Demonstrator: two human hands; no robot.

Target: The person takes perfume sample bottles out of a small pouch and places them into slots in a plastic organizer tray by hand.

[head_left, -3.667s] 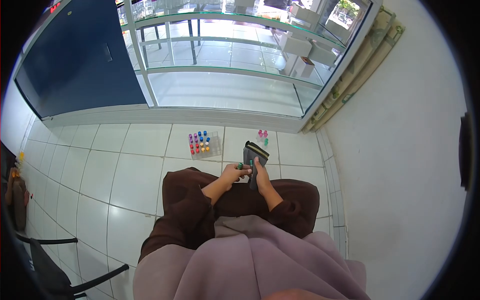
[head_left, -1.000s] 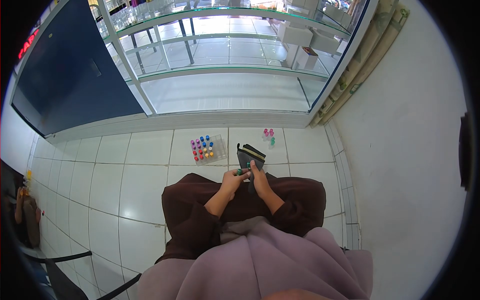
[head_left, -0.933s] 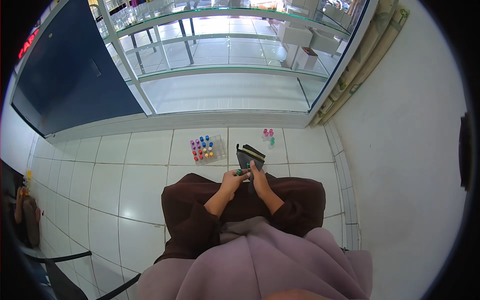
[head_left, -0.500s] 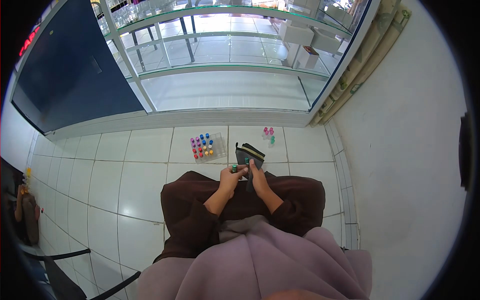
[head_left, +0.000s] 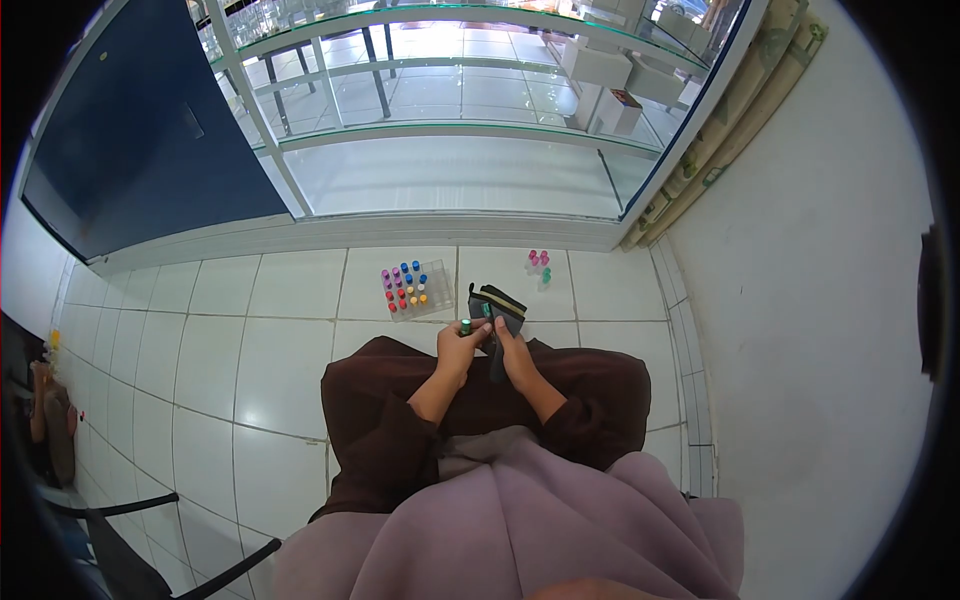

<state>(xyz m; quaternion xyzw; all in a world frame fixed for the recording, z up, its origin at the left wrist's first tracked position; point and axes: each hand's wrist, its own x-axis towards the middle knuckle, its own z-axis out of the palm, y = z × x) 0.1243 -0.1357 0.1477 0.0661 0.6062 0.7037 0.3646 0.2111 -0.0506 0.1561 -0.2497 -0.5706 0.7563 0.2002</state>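
My left hand (head_left: 457,350) is closed around a small green-capped vial (head_left: 466,327), which stands up from the fingers. My right hand (head_left: 514,358) grips a dark grey zippered pouch (head_left: 508,304) whose top edge gapes. A second green-capped vial (head_left: 487,311) shows against the pouch's front, between my two hands; which fingers bear it is hard to make out. Just beyond, on the floor, lies a clear plastic rack (head_left: 437,285) with several vials capped in purple, blue, red, yellow and white. To the right of the rack stand several pink-capped vials (head_left: 539,258) and green-capped vials (head_left: 545,276).
White floor tiles (head_left: 280,370) surround my folded legs. A glass-shelved display cabinet (head_left: 450,230) spans the front, with a dark blue panel (head_left: 150,150) at left. A white wall (head_left: 800,300) and a beige curtain (head_left: 720,130) are on the right. Black chair legs (head_left: 230,570) are at lower left.
The view has tilted slightly. My left hand has shifted a little, and the green-capped vial by the pouch sits slightly higher and further left against it. The rack and loose vials stay put.
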